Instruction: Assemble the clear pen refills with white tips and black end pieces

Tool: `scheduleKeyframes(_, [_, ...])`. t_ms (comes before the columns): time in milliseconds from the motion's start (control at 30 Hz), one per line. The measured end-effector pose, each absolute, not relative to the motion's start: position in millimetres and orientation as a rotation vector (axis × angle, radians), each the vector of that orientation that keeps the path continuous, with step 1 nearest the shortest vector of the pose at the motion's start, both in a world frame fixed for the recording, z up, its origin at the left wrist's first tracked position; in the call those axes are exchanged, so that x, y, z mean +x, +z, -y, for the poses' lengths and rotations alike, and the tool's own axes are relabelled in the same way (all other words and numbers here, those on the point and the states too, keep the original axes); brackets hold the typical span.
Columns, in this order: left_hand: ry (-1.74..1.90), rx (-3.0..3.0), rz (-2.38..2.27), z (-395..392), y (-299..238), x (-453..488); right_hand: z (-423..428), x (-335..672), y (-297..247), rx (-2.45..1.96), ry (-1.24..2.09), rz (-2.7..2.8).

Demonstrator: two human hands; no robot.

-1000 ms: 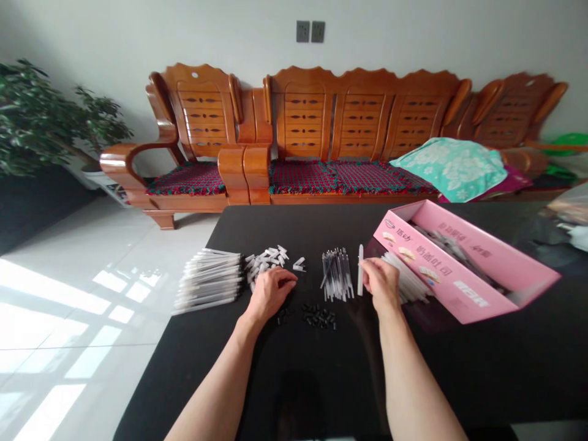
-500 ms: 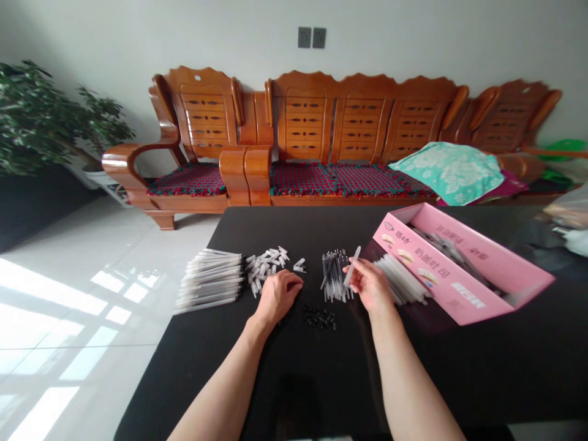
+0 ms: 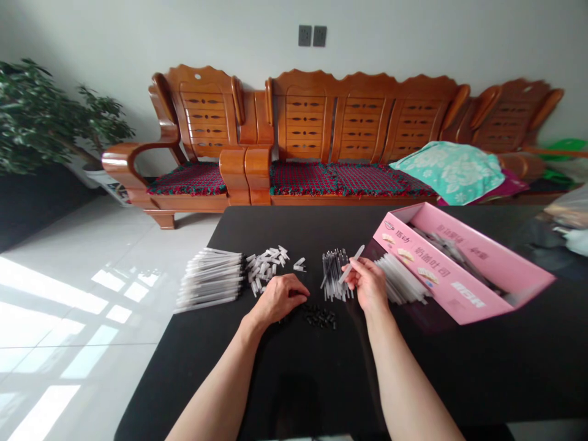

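My right hand (image 3: 367, 285) pinches a translucent white pen barrel (image 3: 352, 263), which tilts up to the right. Beneath its lower end lies a bundle of thin dark pen refills (image 3: 334, 275). My left hand (image 3: 285, 297) is closed, thumb and fingertips together, at the upper left edge of a pile of small black caps (image 3: 320, 316); whether it holds one is hidden. Short white pieces (image 3: 264, 264) lie scattered beyond it, with a few (image 3: 299, 265) set apart. A stack of white barrels with black ends (image 3: 211, 278) sits on the left.
More white barrels (image 3: 402, 278) lie right of my right hand, against a pink box (image 3: 459, 275) holding more long pieces. All this stands on a black table (image 3: 294, 226). Behind it is a wooden sofa (image 3: 303, 122) with a green cushion (image 3: 452, 171); a potted plant (image 3: 92, 125) stands left.
My left hand has moved slightly right, toward the black caps. The barrel in my right hand has tipped further over, its lower end swinging left toward my left hand.
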State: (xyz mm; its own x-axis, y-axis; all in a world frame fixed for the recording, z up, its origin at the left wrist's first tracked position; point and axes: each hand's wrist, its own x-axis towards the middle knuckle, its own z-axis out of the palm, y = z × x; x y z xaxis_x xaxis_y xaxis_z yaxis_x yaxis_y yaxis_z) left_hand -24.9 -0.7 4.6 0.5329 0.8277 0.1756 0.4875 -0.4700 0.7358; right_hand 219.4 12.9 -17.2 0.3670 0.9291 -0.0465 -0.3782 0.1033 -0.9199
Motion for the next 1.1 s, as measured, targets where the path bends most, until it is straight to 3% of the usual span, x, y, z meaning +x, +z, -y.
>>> scheduleKeyframes(433, [0.563, 2.23, -1.119, 5.6, 0.1, -15.5, -12.6, 219.5, -18.3, -1.048, 1.075, 0.659])
scheduleKeyframes(1100, [0.686, 2.249, -1.213, -1.2, -8.4, -22.6, -12.2, 217.0, -17.7, -1.049, 1.096, 0.673])
